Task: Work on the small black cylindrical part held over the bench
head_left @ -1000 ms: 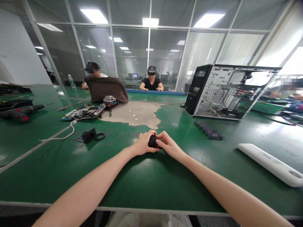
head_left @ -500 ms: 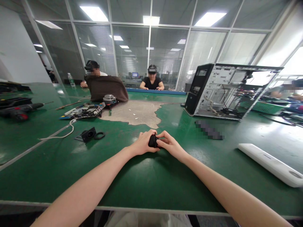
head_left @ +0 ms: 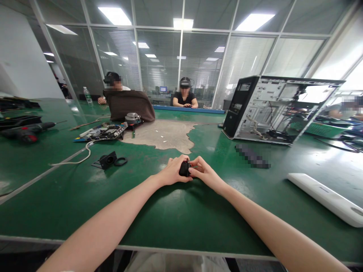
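Observation:
A small black part (head_left: 184, 169), its exact kind too small to make out, is held between my two hands just above the green table (head_left: 159, 223). My left hand (head_left: 173, 170) is closed around its left side, thumb on the near side and fingers on the far side. On the right, my right hand (head_left: 203, 172) pinches the part's right edge with thumb and fingertips. Over to the left lie a black square-flanged piece with a round opening (head_left: 107, 160) and a black ring (head_left: 120, 161), both apart from my hands.
An opened computer case (head_left: 244, 109) stands at the right rear, with a blurred dark object (head_left: 252, 155) before it. A long white item (head_left: 323, 196) lies at right. Circuit board (head_left: 103, 132), brown cover (head_left: 129, 105) and power drill (head_left: 28, 132) are at left. Two people sit across the table.
My hands keep their hold on the black part, with only a slight shift of the fingers. The whole view has shifted a little. Across the table, a person's hands have come together.

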{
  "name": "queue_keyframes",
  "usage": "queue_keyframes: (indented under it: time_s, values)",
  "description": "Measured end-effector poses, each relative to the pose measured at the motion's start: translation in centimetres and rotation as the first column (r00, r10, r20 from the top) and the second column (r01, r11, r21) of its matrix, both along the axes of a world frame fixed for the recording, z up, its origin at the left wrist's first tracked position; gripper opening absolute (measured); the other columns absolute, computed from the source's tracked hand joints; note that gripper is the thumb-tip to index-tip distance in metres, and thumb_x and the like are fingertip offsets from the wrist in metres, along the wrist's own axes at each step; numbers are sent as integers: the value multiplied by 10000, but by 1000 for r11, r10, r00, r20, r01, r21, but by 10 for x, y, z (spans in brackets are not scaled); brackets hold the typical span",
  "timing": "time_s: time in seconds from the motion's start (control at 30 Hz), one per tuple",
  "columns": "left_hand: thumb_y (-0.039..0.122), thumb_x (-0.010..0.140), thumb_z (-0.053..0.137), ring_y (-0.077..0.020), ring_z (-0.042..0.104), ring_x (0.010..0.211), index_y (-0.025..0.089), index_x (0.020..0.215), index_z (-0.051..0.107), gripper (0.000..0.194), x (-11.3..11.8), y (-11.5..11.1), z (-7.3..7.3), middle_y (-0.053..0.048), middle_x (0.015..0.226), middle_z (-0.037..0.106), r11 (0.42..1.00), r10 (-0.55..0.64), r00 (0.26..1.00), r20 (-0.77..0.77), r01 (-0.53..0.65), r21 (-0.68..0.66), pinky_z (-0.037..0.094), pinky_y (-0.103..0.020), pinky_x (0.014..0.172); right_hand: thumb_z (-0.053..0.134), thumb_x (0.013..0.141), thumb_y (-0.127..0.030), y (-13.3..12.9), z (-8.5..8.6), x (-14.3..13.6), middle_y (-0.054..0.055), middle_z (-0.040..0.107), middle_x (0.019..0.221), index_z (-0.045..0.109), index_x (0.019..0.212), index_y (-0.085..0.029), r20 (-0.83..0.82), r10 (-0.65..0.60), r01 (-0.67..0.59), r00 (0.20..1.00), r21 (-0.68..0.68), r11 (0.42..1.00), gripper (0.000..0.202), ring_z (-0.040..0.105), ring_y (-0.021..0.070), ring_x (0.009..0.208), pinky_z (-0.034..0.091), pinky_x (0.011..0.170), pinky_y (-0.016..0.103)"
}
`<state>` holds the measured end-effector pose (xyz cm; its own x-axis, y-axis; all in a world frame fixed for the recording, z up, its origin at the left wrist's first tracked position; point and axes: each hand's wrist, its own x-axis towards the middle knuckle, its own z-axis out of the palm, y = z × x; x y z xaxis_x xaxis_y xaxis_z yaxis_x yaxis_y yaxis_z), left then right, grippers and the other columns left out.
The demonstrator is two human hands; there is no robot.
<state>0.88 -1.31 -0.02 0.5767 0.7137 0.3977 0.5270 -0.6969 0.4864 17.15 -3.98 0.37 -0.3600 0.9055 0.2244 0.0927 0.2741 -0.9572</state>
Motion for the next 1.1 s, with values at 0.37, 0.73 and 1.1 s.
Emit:
queue_keyframes:
  time_s: [0.37,0.73,1.1]
  values:
    - [416,594,615,-185,486,889,236,1021,350,534,-1,0,1,-3,973,500,1000,-16,1000,9,16,0,282,-311,791,594,675,-297,3,-2,4,2,501,931,427,844,-197,34,36,-37,999,24,999,257,547,109,800,457,729,285]
    - [431,585,624,-186,490,886,237,1022,350,551,-1,2,0,-6,988,504,1000,-18,1000,9,18,-3,282,-320,804,539,712,-354,8,-5,-1,2,516,858,425,887,-204,47,-36,38,998,-41,998,258,549,104,710,480,648,285]
    - [417,592,618,-174,493,856,236,1015,346,534,0,1,1,4,963,504,1000,-26,1000,6,25,18,284,-310,795,520,736,-329,3,-3,0,0,514,873,411,868,-206,72,10,-14,997,51,999,212,540,102,733,460,656,270]
